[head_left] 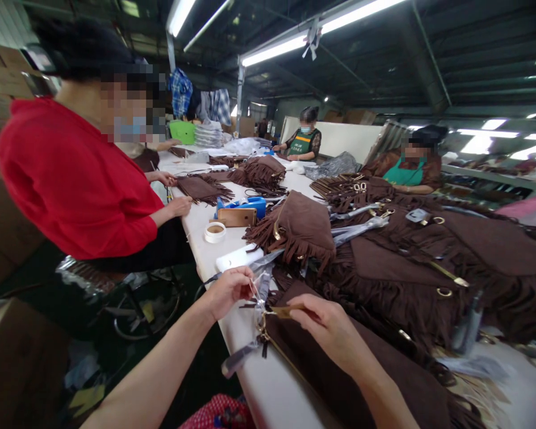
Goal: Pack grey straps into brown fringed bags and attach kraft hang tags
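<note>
A brown fringed bag (326, 351) lies in front of me on the white table, a gold ring (261, 322) at its near left corner. My left hand (234, 290) pinches a thin white string (261, 290) just above that ring. My right hand (324, 325) is closed on a small tan tag (288, 311), held over the bag beside the ring. The string runs down towards the ring and tag; how it is joined there is too small to tell. A plastic-wrapped strap piece (241, 358) hangs over the table edge.
More brown fringed bags (397, 268) are heaped at the right. A tape roll (215, 232), a phone (237, 217) and a blue tape dispenser (254, 207) stand ahead. A person in red (80, 179) works at the left; two people in green aprons (301, 145) sit across the table.
</note>
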The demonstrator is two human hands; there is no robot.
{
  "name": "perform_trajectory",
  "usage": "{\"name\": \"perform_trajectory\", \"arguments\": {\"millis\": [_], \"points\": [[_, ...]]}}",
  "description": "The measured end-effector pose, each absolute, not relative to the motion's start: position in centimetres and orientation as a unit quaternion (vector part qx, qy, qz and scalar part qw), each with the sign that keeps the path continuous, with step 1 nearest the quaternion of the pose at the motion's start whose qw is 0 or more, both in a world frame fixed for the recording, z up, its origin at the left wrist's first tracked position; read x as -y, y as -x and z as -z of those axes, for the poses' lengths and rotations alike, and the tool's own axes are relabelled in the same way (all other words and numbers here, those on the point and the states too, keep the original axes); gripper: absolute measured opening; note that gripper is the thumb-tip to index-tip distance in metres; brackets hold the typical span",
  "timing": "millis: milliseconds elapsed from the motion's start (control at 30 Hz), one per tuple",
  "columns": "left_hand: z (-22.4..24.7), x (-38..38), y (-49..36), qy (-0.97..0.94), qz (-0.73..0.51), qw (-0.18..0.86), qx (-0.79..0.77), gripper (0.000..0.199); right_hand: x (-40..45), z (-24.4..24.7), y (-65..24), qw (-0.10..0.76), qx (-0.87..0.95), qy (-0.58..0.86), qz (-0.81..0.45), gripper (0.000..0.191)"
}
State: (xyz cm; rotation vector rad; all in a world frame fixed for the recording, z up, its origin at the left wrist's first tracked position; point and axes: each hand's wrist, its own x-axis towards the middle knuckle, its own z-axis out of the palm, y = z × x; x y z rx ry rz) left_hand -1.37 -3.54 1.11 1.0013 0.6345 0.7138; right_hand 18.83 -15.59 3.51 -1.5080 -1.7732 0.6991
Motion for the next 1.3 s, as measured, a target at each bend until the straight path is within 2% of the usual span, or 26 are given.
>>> {"name": "perform_trajectory", "arguments": {"millis": [167,300,367,500,633,800,900,1000,1133,1300], "points": [[-1.2,4.5,0.8,-0.411,-0.331,0.812,-0.25,0.02,15.0,-2.0,-18.1,0.462,0.544,0.608,-0.347,0.025],[-1.4,5.0,0.5,-0.402,-0.34,0.82,-0.224,0.02,14.9,-1.7,-16.8,0.483,0.558,0.578,-0.348,0.018],[-1.4,5.2,0.4,-0.42,-0.342,0.812,-0.217,0.018,14.9,-2.0,-16.3,0.479,0.588,0.575,-0.308,0.018],[-1.3,5.6,0.1,-0.511,-0.338,0.754,-0.237,0.016,14.9,-2.7,-15.7,0.44,0.647,0.591,-0.195,0.013],[-1.7,6.3,-0.3,-0.613,-0.312,0.683,-0.247,0.014,14.6,-2.6,-15.3,0.454,0.636,0.595,-0.188,0.01],[-3.1,7.3,-0.6,-0.71,-0.285,0.593,-0.251,0.045,14.3,-2.1,-15.0,0.486,0.588,0.611,-0.211,0.014],[-3.3,7.5,-0.7,-0.742,-0.274,0.558,-0.251,0.046,14.3,-1.8,-15.2,0.494,0.574,0.607,-0.241,0.01],[-3.1,7.0,-0.5,-0.726,-0.301,0.56,-0.261,0.032,14.2,-1.1,-15.9,0.515,0.543,0.597,-0.291,0.022],[-2.8,5.2,0.6,-0.635,-0.417,0.558,-0.335,0.02,13.9,0.3,-17.0,0.515,0.496,0.611,-0.34,0.032],[-3.7,2.9,3.0,-0.556,-0.536,0.52,-0.366,0.024,13.9,0.9,-17.9,0.431,0.574,0.59,-0.37,0.016]]}}
